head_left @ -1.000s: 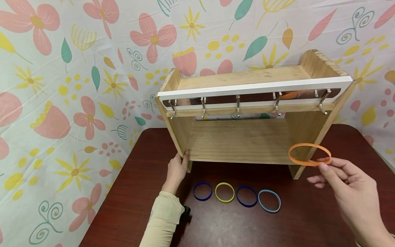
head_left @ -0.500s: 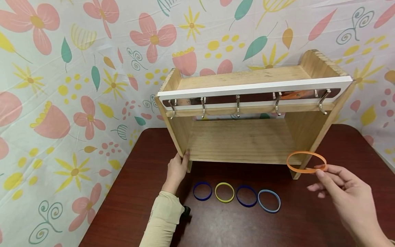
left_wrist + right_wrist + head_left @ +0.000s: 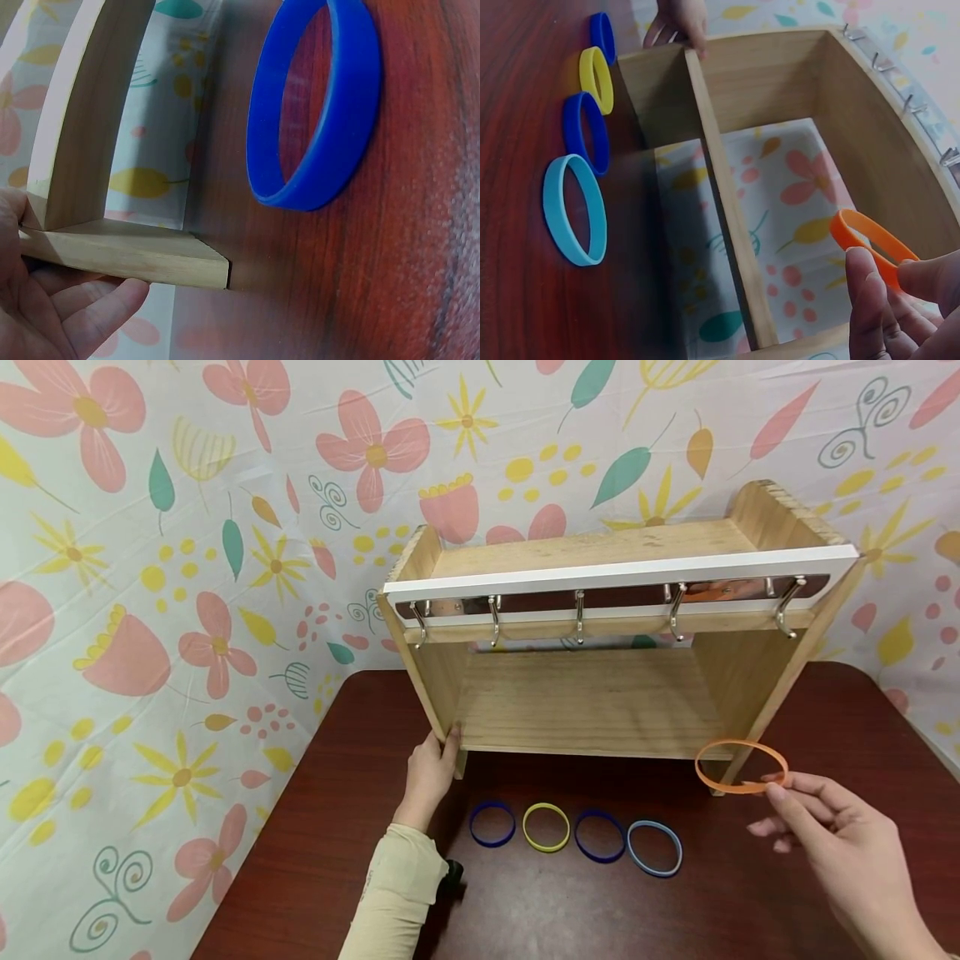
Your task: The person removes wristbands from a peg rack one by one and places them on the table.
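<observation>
My right hand (image 3: 847, 839) pinches an orange silicone wristband (image 3: 701, 772) by its near right edge, holding it up in front of the shelf's right leg. The right wrist view shows thumb and fingers on the orange band (image 3: 853, 229). At the shelf's lower left side, my left hand (image 3: 429, 777) grips the side panel of the wooden shelf (image 3: 585, 702); in the left wrist view, fingers lie around the side board (image 3: 135, 259). On the table in a row lie a dark blue wristband (image 3: 472, 831), a yellow one (image 3: 527, 833), another dark blue one (image 3: 579, 839) and a light blue one (image 3: 633, 852).
A metal rail with several hooks (image 3: 579, 617) runs along the shelf's white front strip (image 3: 622, 568). The dark red table (image 3: 315, 827) extends around the shelf. A flower-patterned cloth (image 3: 247, 527) hangs behind. A small black object (image 3: 452, 877) sits beside the left sleeve.
My right hand has lowered the orange wristband and brought it slightly left and closer to the table. The left hand, the shelf and the row of bands stay as they were.
</observation>
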A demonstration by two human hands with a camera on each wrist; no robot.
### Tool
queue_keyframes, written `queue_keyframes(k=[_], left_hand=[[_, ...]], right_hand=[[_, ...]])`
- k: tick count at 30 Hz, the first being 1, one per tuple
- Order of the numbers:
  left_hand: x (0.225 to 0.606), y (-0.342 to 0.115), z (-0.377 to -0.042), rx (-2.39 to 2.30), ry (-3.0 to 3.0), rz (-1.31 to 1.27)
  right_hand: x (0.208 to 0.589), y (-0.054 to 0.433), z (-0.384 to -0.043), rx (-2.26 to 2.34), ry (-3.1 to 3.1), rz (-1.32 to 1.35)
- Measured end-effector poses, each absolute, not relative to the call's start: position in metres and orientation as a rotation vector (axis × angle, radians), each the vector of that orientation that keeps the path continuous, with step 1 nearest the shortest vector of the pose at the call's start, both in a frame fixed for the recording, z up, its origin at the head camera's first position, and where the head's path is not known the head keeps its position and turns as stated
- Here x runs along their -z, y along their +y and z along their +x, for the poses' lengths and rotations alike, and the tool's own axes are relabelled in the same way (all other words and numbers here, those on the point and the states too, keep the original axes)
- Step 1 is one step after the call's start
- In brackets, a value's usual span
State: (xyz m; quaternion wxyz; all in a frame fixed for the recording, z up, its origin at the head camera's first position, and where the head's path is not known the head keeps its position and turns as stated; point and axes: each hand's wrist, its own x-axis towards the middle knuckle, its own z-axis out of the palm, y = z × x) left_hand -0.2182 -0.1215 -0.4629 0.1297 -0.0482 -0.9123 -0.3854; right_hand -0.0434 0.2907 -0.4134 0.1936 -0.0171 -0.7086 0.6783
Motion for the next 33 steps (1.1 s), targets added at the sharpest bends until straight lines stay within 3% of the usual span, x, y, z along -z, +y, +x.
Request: queue_keyframes(k=[33], left_hand=[[0.462,-0.122,-0.219,1.115,-2.644,-0.145]], right_hand=[[0.442,0.307,-0.036,-1.626,-2.424,-0.079]])
